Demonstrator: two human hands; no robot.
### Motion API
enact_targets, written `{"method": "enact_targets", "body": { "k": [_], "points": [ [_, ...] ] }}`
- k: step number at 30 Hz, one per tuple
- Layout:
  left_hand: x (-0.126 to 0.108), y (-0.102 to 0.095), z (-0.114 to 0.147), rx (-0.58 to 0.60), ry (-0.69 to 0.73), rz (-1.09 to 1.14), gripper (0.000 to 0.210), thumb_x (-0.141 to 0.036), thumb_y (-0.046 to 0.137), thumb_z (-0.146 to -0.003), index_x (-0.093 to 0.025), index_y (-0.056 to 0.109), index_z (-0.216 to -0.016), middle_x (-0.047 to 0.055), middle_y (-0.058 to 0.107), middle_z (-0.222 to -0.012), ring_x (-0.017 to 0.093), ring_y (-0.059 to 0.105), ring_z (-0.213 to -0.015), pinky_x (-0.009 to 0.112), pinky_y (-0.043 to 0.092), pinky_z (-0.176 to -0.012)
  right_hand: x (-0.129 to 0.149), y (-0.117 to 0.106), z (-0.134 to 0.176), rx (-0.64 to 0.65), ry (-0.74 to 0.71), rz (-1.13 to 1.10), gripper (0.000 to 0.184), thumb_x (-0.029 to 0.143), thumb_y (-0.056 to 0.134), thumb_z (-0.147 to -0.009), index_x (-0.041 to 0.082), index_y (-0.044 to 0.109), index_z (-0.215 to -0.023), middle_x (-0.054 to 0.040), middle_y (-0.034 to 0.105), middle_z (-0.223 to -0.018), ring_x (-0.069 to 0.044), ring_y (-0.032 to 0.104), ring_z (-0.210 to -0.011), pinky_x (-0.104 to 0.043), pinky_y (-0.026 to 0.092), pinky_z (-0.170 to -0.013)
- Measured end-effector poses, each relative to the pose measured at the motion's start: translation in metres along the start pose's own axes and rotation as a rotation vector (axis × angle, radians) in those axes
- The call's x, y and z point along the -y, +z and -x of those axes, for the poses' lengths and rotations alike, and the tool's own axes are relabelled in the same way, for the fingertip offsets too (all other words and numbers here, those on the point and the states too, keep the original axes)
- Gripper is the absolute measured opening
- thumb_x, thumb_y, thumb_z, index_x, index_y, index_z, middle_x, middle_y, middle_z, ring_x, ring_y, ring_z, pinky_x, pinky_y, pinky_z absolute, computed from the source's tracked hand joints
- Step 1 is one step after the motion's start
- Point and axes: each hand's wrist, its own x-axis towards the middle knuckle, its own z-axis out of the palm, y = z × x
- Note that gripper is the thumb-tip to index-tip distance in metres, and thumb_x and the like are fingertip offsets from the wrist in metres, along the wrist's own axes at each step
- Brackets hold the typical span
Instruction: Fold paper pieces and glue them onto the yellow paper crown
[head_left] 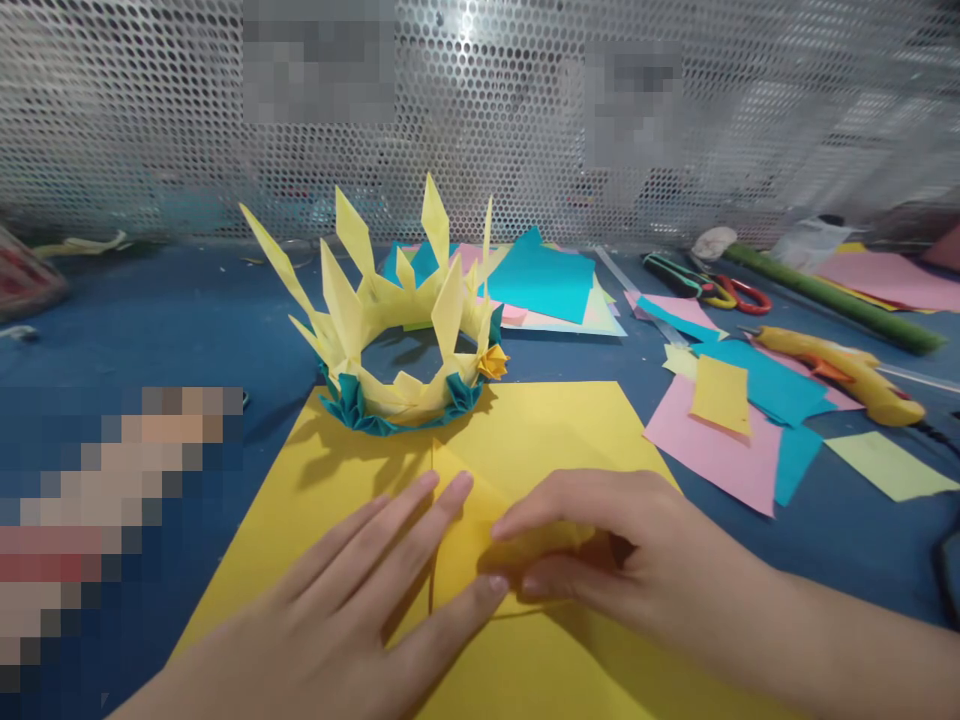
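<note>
A small piece of yellow-orange paper [457, 550] with a fold lies on a large yellow sheet [577, 425]. My left hand [337, 590] rests across the small paper's left side, fingers stretched and spread, the thumb on its lower part. From the right, my right hand [615, 540] bends its thumb and index finger around the paper's right part, pinching it; its other fingers are mostly hidden. Behind both hands stands a pale yellow paper crown [412, 395] with tall points, teal folded paper around its base and an orange paper flower [493, 362] on its right side.
Teal, pink and yellow paper pieces [739, 440] lie on the blue table [187, 300] at right. Beyond them are a yellow glue gun [840, 370], scissors [742, 295] and a green stick [832, 300]. A perforated metal panel [487, 150] closes the back. A blurred-out arm [112, 500] reaches in at left.
</note>
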Motion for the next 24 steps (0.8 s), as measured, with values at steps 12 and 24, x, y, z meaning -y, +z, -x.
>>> {"method": "enact_targets", "body": {
  "k": [12,24],
  "points": [
    [0.013,-0.006,-0.004,0.049,0.097,-0.034,0.098,-0.024,0.065,-0.081,-0.035,0.009,-0.16,0.009,0.029,-0.164,0.025,0.021,-0.153,0.047,0.016,-0.122,-0.006,0.007,0.005,-0.055,-0.22,0.152,0.02,0.011,0.062,-0.093,0.015,0.081,-0.098,-0.0073,0.068,-0.09,-0.011,0.065,-0.072,-0.017,0.053,-0.068],
    [0.017,-0.014,-0.008,0.126,0.188,-0.174,0.094,-0.025,0.062,-0.089,-0.029,-0.001,-0.16,0.018,0.056,-0.146,0.031,0.048,-0.139,0.047,0.053,-0.102,-0.009,0.009,0.005,-0.103,-0.183,0.145,0.015,0.009,0.065,-0.088,0.015,0.079,-0.089,-0.0042,0.068,-0.089,-0.008,0.064,-0.069,-0.013,0.05,-0.066]
  ]
}}
